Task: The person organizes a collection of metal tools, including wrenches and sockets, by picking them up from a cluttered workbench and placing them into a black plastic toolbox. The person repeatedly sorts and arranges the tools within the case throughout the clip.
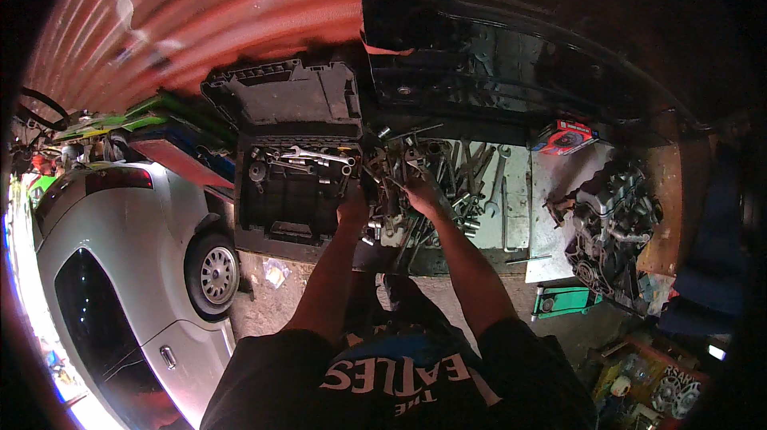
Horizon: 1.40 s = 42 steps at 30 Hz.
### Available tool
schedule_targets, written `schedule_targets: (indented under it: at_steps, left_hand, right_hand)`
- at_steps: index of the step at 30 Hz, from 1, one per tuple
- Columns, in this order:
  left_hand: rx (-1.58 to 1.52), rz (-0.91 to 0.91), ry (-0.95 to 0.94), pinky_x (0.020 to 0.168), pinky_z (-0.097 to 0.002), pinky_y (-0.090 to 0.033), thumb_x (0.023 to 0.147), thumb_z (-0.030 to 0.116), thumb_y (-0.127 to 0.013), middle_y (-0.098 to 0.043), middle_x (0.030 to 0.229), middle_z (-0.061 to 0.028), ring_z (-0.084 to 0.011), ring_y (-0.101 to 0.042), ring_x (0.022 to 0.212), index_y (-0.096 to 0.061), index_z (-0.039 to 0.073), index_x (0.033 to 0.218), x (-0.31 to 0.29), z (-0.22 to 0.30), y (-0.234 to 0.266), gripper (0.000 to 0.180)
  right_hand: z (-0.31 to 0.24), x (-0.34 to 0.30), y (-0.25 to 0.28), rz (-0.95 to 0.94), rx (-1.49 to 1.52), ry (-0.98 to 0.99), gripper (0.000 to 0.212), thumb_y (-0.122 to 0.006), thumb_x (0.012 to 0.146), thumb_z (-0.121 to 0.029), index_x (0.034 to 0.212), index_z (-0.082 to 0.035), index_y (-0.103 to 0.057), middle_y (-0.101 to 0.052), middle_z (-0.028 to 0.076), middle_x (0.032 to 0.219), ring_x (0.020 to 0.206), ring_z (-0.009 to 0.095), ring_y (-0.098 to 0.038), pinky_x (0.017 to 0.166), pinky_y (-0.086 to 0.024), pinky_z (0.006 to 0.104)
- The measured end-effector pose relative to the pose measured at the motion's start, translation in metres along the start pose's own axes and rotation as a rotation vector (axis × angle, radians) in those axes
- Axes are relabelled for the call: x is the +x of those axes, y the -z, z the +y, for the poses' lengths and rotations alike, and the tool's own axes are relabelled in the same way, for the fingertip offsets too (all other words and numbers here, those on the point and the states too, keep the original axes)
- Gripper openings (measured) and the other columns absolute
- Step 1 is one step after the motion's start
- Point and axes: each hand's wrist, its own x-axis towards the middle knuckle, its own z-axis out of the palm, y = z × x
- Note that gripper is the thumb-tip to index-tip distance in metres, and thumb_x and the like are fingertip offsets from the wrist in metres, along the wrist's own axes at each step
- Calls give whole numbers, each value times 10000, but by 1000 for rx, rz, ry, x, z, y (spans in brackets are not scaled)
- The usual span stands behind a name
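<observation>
A black plastic tool case (276,226) lies open on the bench with its lid (292,98) tipped back. Several metal wrenches (315,156) and sockets lie along the far part of its tray. My left hand (352,208) is closed at the case's right edge; what its fingers hold is too dark to name. Over a heap of metal hand tools (447,170) right of the case, my right hand (423,195) is closed, its fingertips among the tools and their grip unclear. Farther right lies a long combination wrench (497,178) on a pale surface.
An engine (615,218) stands on the bench's right side, near a red box (566,137). A silver car (136,270) is close on the left. Behind rise a red corrugated sheet (216,6) and a black panel (511,70). A green metal frame (566,300) sits below the bench edge.
</observation>
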Motion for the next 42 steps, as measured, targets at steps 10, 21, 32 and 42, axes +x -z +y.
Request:
schedule_targets:
  at_steps: [10,21,32,42]
  left_hand:
    - [-196,86,-103,735,-477,-540,855,275,-503,-652,1017,-207,-367,-661,892,-202,92,1474,-6,-12,1,712]
    - [-162,-38,-94,718,-478,-546,684,144,-663,-664,994,-192,-373,-659,914,-477,135,1294,-18,-32,-2,638]
    - [-40,-103,-213,724,-498,-540,666,174,-659,-672,978,-196,-368,-654,941,-704,76,859,-17,-133,-12,222]
    - [-83,-293,-202,857,-458,-506,736,246,-639,-640,1113,-173,-362,-623,1008,-640,103,1142,8,-217,-29,430]
  right_hand:
    - [-18,-6,6,-157,-103,-227,286,-546,912,-343,1053,-113,-641,-654,162,948,856,341,-630,701,-499,433]
    - [-53,4,-12,-146,-35,-251,211,-630,839,-301,974,-139,-647,-645,175,823,809,356,-637,711,-503,429]
    - [-123,83,-56,-266,-148,-364,251,-534,814,-186,1020,-199,-676,-676,123,1005,908,354,-645,789,-523,436]
    - [-186,130,-105,-366,-230,-496,261,-581,773,-168,1021,-183,-662,-655,145,1049,1010,343,-624,844,-514,470]
